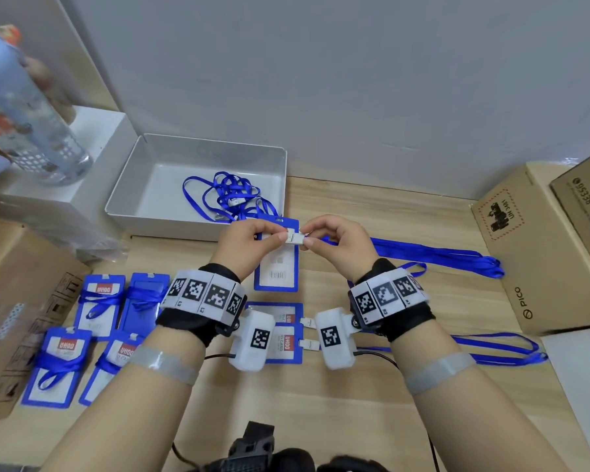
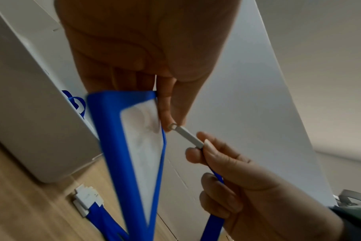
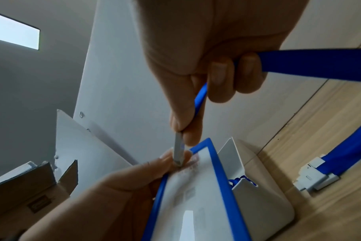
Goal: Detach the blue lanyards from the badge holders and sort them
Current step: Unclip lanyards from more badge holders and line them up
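Observation:
A blue-framed badge holder (image 1: 276,267) hangs upright above the wooden table, pinched at its top by my left hand (image 1: 282,236). My right hand (image 1: 306,238) pinches the white clip (image 1: 295,237) of its blue lanyard (image 1: 423,252), whose strap trails right across the table. In the left wrist view the clip (image 2: 185,136) spans from my left hand (image 2: 169,126) to my right hand (image 2: 198,144), beside the badge holder (image 2: 138,146). In the right wrist view my right hand (image 3: 181,134) holds the clip (image 3: 178,151) against the badge holder (image 3: 196,203), with the strap (image 3: 309,63) running through the curled fingers.
A grey tray (image 1: 215,143) behind the hands holds loose blue lanyards (image 1: 232,194). Several badge holders wrapped in lanyards (image 1: 99,301) lie at left, and others (image 1: 286,335) lie under my wrists. Cardboard boxes stand at right (image 1: 542,250) and left (image 1: 14,294). A blurred bottle (image 1: 24,131) is at upper left.

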Demonstrator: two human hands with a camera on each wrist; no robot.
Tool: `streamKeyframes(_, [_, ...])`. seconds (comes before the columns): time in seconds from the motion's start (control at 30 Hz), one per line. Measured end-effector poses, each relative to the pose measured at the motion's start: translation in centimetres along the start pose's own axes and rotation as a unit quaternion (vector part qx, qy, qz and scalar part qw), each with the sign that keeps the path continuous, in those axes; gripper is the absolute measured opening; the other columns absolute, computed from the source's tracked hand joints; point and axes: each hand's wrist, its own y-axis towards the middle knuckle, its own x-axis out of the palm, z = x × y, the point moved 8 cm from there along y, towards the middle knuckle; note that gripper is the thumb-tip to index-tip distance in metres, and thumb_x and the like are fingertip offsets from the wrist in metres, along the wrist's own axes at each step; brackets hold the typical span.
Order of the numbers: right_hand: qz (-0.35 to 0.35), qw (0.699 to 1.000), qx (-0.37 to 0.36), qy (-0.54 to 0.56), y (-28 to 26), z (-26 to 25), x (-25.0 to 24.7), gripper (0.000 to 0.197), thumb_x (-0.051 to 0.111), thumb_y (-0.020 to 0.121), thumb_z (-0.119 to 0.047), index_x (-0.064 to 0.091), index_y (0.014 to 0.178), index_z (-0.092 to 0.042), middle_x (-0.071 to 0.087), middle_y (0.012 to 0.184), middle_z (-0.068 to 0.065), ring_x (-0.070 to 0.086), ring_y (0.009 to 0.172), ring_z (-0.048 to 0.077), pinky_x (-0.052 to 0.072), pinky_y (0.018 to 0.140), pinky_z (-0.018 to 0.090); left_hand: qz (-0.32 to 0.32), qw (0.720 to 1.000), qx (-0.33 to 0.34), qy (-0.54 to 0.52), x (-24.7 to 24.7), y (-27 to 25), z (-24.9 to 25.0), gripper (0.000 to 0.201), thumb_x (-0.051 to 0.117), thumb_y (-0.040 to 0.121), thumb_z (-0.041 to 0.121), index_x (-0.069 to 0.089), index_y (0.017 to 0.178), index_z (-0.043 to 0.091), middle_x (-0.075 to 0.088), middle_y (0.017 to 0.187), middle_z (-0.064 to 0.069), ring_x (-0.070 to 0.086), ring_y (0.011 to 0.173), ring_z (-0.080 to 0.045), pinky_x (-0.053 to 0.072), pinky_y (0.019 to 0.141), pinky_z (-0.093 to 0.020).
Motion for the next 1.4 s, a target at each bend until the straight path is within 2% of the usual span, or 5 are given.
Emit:
streamKeyframes(0.33, [0.003, 0.996, -0.026, -0.083, -0.1, -1.0, -0.5, 0.029, 0.067, 0.08, -0.017, 0.058, 0.076, -0.044, 0.069, 0.078, -0.011, 0.066, 0.088, 0.013, 0.049, 0.089, 0.044, 0.0, 0.998, -0.014, 0.054, 0.2, -0.3, 0.2, 0.017, 0.065, 0.082, 0.031, 0.07, 0.091, 0.018, 0.064, 0.08, 0.007, 0.053, 0.074, -0.008, 0.041, 0.066, -0.021])
streamKeyframes(0.63, [0.003, 0.989, -0.045, -0.143, 0.0, -2.2, -0.2, 0.015, 0.068, 0.081, -0.02, 0.069, 0.094, -0.026, 0.064, 0.076, -0.013, 0.06, 0.082, 0.006, 0.046, 0.084, 0.029, 0.024, 0.994, -0.02, 0.102, -0.1, -0.2, 0.6, 0.015, 0.063, 0.081, 0.029, 0.07, 0.087, 0.018, 0.067, 0.085, 0.0, 0.057, 0.08, -0.014, 0.043, 0.066, -0.022])
streamKeyframes(1.13, [0.016, 0.993, -0.016, -0.118, 0.2, -1.8, -0.4, 0.015, 0.068, 0.08, -0.018, 0.07, 0.094, -0.023, 0.07, 0.08, -0.008, 0.06, 0.081, 0.006, 0.047, 0.086, 0.032, 0.049, 0.998, -0.045, 0.025, -0.9, -0.2, -0.2, 0.011, 0.062, 0.08, 0.015, 0.072, 0.084, 0.015, 0.065, 0.077, 0.009, 0.06, 0.081, -0.009, 0.048, 0.075, -0.025])
streamKeyframes(1.27, [0.015, 0.993, -0.011, -0.115, 0.3, -1.5, -0.4, 0.015, 0.069, 0.079, -0.017, 0.07, 0.092, -0.025, 0.068, 0.081, -0.011, 0.064, 0.088, 0.009, 0.048, 0.091, 0.037, 0.014, 0.999, -0.042, -0.011, -0.5, -0.4, 0.1, 0.009, 0.064, 0.082, 0.02, 0.071, 0.085, 0.015, 0.065, 0.076, 0.008, 0.06, 0.074, -0.004, 0.043, 0.06, -0.017])
streamKeyframes(1.4, [0.011, 0.993, -0.014, -0.117, 0.5, -1.5, -0.5, 0.015, 0.069, 0.079, -0.016, 0.07, 0.091, -0.024, 0.068, 0.083, -0.011, 0.064, 0.088, 0.009, 0.049, 0.092, 0.039, 0.001, 0.999, -0.046, -0.021, -0.3, -0.3, 0.0, 0.008, 0.067, 0.08, 0.024, 0.067, 0.072, 0.025, 0.067, 0.075, 0.007, 0.062, 0.077, -0.008, 0.044, 0.062, -0.02])
